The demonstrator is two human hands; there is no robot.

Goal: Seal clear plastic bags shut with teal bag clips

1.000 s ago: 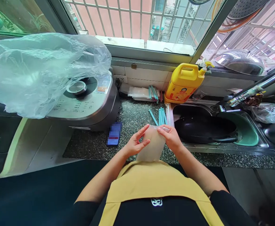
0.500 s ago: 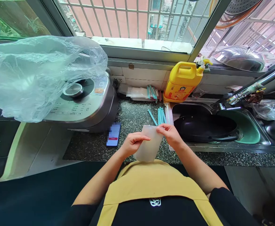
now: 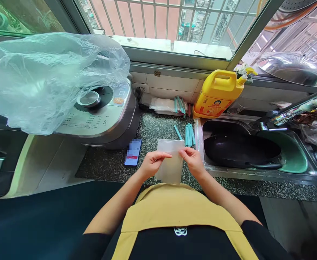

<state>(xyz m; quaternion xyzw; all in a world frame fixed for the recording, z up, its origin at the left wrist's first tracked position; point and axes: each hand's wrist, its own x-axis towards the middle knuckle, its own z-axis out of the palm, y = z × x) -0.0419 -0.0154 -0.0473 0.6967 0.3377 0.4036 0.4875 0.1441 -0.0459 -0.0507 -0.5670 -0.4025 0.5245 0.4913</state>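
Observation:
A translucent, whitish plastic bag (image 3: 170, 168), small and flat, is held up in front of the yellow apron (image 3: 174, 209). My left hand (image 3: 154, 164) pinches its left side between thumb and fingers. On the opposite edge, my right hand (image 3: 193, 161) grips it the same way, a little below the top. Just beyond the bag, several light-blue strips (image 3: 190, 135) lie side by side on the speckled counter (image 3: 155, 124), with one more strip (image 3: 178, 132) slanted apart from them. A phone (image 3: 133, 152) with its screen lit rests left of my left hand.
A rice cooker (image 3: 115, 119) stands at the left under a big clear plastic bag (image 3: 39, 79). Packs of bags (image 3: 162, 104) lie against the wall. On the right are a yellow jug (image 3: 218, 95) and a sink holding a black wok (image 3: 239, 151).
The bag has turned a little more upright, and its top edge has shifted left. My right hand has come slightly lower along its edge. The whole view has tilted somewhat.

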